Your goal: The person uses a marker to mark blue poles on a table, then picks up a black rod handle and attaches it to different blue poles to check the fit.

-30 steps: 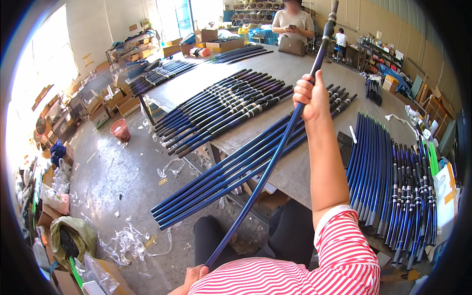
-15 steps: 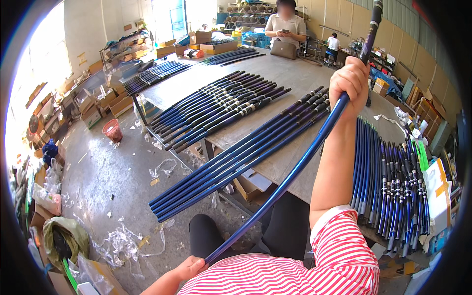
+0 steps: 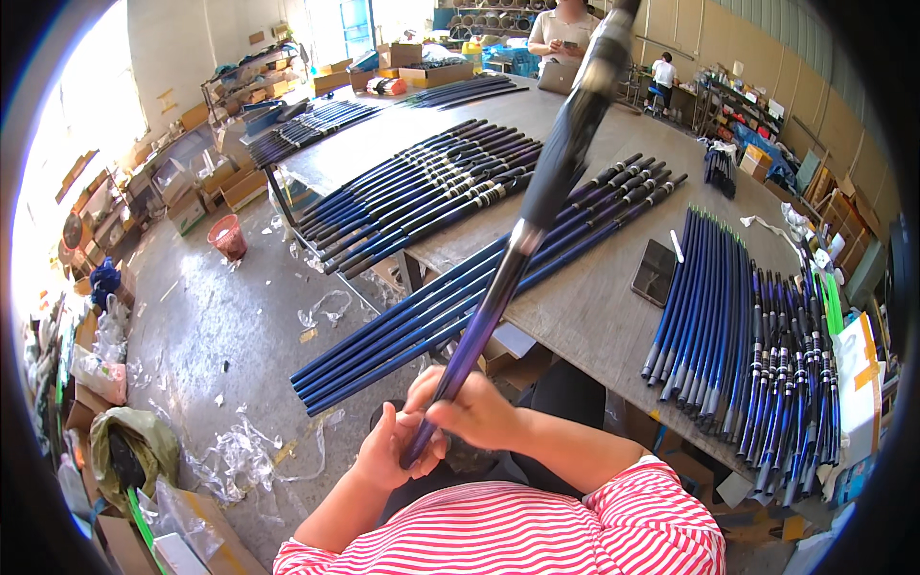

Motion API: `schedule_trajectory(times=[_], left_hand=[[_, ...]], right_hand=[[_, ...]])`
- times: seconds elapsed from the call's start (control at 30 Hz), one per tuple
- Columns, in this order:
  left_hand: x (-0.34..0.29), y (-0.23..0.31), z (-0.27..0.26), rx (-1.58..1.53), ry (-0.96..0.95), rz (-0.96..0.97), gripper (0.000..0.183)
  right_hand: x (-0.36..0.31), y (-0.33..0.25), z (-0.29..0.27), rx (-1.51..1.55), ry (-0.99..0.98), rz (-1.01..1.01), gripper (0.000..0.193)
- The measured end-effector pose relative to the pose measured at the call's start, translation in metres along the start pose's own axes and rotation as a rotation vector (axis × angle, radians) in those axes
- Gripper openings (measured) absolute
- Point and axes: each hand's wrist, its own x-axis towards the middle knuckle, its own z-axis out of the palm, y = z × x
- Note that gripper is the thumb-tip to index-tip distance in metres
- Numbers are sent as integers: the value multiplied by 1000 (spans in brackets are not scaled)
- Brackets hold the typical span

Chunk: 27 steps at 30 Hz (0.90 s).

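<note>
A fishing rod (image 3: 482,326) with a blue-purple shaft, silver rings and a dark handle section slants up in front of me, its top running out of view. Its lower end sits in my left hand (image 3: 385,457), the fingers curled around it and the thumb raised. Just above, my right hand (image 3: 474,410) closes on the shaft, slightly blurred. Beyond the rod, several blue rods (image 3: 412,331) with black handles lie side by side across the table, their ends jutting over its edge. Another row of rods (image 3: 436,187) rests behind them.
On the right of the table (image 3: 599,321) are a dark phone (image 3: 654,272), blue rods (image 3: 704,307) and ringed rods (image 3: 786,355). A person (image 3: 561,43) stands at the far side; another person (image 3: 663,77) sits farther back. A red bucket (image 3: 228,238) and plastic scraps (image 3: 240,474) are on the floor.
My right hand has come down from high on the rod to beside my left hand. The rod has slid downward and stands steeper, its handle section nearer. My left hand has risen slightly.
</note>
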Motion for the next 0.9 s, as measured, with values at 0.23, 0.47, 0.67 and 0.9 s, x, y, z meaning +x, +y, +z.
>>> schedule_trajectory(times=[0.23, 0.47, 0.67, 0.9], left_hand=[[-8, -12, -8, 513, 228, 170, 54], [-37, -22, -46, 591, 329, -10, 58], [-41, -7, -44, 448, 192, 23, 55], [-102, 35, -78, 820, 456, -154, 33]], right_hand=[[-33, 40, 17, -230, -149, 132, 48], [-18, 16, -16, 549, 374, -44, 47], [-43, 36, -7, -16, 179, 270, 35], [-24, 30, -75, 433, 621, 129, 59]])
